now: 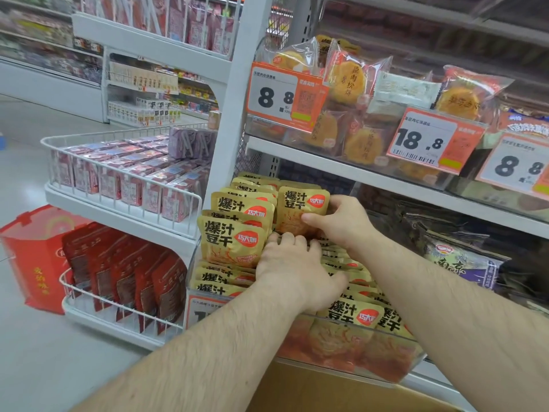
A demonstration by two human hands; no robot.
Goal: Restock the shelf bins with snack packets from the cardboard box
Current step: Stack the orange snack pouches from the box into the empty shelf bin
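Right hand pinches upright packet; left hand presses stack

A shop aisle with a pale, glossy floor (evenly lit); white metal shelving rises on the right, a white wire-railed end rack stands left, blurred shelves behind.

At lower left, a red gift bag stands on the floor beside a white wire basket of dark red pouches. Above it, pink boxes fill another wire basket. Upper right, round pastries in clear wrappers sit behind orange price tags.
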